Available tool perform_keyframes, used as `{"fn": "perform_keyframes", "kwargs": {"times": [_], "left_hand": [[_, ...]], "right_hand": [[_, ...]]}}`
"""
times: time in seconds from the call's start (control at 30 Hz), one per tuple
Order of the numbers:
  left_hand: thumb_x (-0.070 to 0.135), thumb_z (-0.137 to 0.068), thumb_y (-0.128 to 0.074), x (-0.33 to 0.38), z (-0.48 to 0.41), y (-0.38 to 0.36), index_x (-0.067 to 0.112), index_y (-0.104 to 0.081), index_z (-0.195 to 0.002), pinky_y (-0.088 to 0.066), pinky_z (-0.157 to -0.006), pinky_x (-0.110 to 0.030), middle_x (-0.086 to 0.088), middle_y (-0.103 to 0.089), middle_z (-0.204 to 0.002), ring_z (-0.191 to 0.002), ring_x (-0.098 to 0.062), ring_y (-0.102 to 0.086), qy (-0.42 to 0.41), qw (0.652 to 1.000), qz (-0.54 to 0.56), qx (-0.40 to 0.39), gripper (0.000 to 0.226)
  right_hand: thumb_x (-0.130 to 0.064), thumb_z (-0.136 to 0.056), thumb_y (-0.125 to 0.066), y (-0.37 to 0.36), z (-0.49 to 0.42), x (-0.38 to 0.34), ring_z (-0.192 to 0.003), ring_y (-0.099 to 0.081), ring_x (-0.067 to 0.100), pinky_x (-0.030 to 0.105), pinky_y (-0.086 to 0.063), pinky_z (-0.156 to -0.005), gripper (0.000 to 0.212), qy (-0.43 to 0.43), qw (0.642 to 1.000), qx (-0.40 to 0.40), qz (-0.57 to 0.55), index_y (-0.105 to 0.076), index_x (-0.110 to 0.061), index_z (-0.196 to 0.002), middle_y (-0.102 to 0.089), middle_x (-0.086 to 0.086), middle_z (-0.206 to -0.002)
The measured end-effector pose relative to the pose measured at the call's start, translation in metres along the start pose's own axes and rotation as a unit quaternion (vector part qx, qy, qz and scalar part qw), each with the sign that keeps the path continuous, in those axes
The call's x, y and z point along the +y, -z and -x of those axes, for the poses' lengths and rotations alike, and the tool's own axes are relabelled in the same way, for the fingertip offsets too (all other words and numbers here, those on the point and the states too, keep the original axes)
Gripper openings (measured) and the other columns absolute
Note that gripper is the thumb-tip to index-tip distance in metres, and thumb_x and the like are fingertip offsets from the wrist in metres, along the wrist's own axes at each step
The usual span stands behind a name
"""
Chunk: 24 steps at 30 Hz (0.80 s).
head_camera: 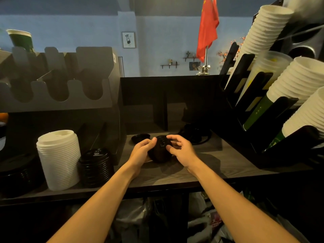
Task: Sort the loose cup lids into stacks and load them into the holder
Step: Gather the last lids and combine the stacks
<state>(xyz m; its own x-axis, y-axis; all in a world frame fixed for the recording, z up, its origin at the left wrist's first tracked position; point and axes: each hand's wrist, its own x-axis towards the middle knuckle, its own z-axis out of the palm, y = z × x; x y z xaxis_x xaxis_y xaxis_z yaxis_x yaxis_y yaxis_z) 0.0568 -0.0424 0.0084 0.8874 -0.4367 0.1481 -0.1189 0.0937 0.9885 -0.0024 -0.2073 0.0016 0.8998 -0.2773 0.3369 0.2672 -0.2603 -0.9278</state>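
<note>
A short stack of black cup lids (160,149) stands on the wooden counter (219,160) in the middle of the view. My left hand (142,149) grips its left side with curled fingers. My right hand (179,146) curls over its top and right side. A single black lid (140,138) lies flat just behind my left hand. More loose black lids (194,135) lie in shadow behind my right hand. At the left, a tall stack of white lids (58,158) and a stack of black lids (95,167) stand in the dark lid holder (98,134).
A grey cup dispenser (57,79) with rounded slots sits above the lid holder. A black rack (259,109) with slanted stacks of white paper cups (294,79) fills the right side. A dark partition (166,90) closes the counter's back. Bags lie below the counter edge.
</note>
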Motion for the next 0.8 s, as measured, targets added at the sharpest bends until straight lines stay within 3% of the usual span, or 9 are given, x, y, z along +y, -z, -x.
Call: {"fn": "perform_keyframes", "kwargs": {"times": [0.13,0.23,0.4,0.5,0.57,0.63,0.73,0.8], "left_hand": [[0.021,-0.092,-0.072,0.001,0.000,-0.002,0.010,-0.069,-0.101,-0.059,-0.092,-0.042,-0.011,-0.076,-0.104,-0.101,-0.027,-0.074,-0.004,1.000,-0.014,0.003,0.015],[0.020,-0.095,-0.069,-0.001,0.000,-0.002,0.008,-0.071,-0.111,-0.059,-0.080,-0.031,-0.008,-0.078,-0.101,-0.097,-0.023,-0.075,-0.007,1.000,-0.005,0.018,0.020],[0.018,-0.090,-0.074,0.001,0.000,-0.002,0.012,-0.073,-0.110,-0.058,-0.083,-0.033,-0.007,-0.079,-0.101,-0.099,-0.025,-0.075,-0.002,1.000,-0.003,0.023,0.021],[0.015,-0.090,-0.074,0.003,-0.001,-0.004,0.013,-0.073,-0.107,-0.058,-0.079,-0.030,-0.004,-0.079,-0.096,-0.094,-0.021,-0.076,0.009,0.999,0.008,0.049,0.018],[0.017,-0.090,-0.074,0.002,-0.009,-0.006,0.013,-0.072,-0.109,-0.057,-0.078,-0.029,-0.005,-0.078,-0.099,-0.094,-0.020,-0.074,0.009,0.994,0.023,0.108,0.020],[0.019,-0.090,-0.074,-0.001,-0.020,-0.007,0.012,-0.069,-0.115,-0.056,-0.081,-0.030,-0.006,-0.075,-0.104,-0.099,-0.020,-0.071,-0.003,0.986,0.014,0.165,0.027],[0.020,-0.092,-0.072,-0.003,-0.037,-0.008,0.008,-0.062,-0.131,-0.052,-0.077,-0.027,-0.005,-0.070,-0.112,-0.101,-0.020,-0.065,-0.002,0.978,-0.002,0.210,0.042],[0.019,-0.093,-0.070,-0.005,-0.046,-0.009,0.010,-0.056,-0.134,-0.051,-0.070,-0.025,-0.008,-0.065,-0.115,-0.098,-0.021,-0.062,0.008,0.970,0.001,0.243,0.044]], "right_hand": [[-0.003,-0.093,-0.064,0.000,0.002,-0.003,-0.100,-0.058,0.002,0.012,-0.051,-0.067,0.038,-0.006,1.000,0.011,-0.021,-0.060,-0.027,-0.122,-0.063,-0.008,-0.113],[-0.005,-0.093,-0.066,-0.002,0.003,-0.005,-0.098,-0.063,0.006,0.016,-0.055,-0.071,0.038,-0.008,0.999,0.004,-0.036,-0.058,-0.021,-0.127,-0.066,-0.004,-0.106],[-0.010,-0.092,-0.069,-0.004,0.004,-0.002,-0.097,-0.065,0.007,0.016,-0.054,-0.075,0.038,0.007,1.000,0.013,0.002,-0.059,-0.021,-0.127,-0.068,-0.003,-0.105],[-0.023,-0.094,-0.067,-0.003,-0.001,-0.002,-0.105,-0.064,0.011,0.022,-0.053,-0.084,0.035,-0.013,1.000,0.023,0.004,-0.057,-0.024,-0.128,-0.067,-0.003,-0.110],[-0.033,-0.100,-0.056,-0.001,-0.007,-0.001,-0.109,-0.060,0.013,0.028,-0.052,-0.090,0.033,-0.018,0.996,0.063,0.068,-0.055,-0.023,-0.131,-0.062,-0.003,-0.119],[-0.032,-0.103,-0.050,0.001,-0.014,0.001,-0.113,-0.056,0.015,0.034,-0.051,-0.093,0.030,0.002,0.977,0.103,0.185,-0.052,-0.023,-0.131,-0.053,-0.002,-0.127],[-0.026,-0.099,-0.054,-0.002,-0.022,0.003,-0.128,-0.045,0.019,0.035,-0.045,-0.102,0.042,0.052,0.921,0.076,0.378,-0.045,-0.021,-0.140,-0.037,0.001,-0.144],[-0.029,-0.097,-0.057,-0.006,-0.030,0.005,-0.140,-0.031,0.024,0.037,-0.031,-0.115,0.056,0.068,0.882,0.033,0.464,-0.036,-0.022,-0.149,-0.025,0.004,-0.155]]}}
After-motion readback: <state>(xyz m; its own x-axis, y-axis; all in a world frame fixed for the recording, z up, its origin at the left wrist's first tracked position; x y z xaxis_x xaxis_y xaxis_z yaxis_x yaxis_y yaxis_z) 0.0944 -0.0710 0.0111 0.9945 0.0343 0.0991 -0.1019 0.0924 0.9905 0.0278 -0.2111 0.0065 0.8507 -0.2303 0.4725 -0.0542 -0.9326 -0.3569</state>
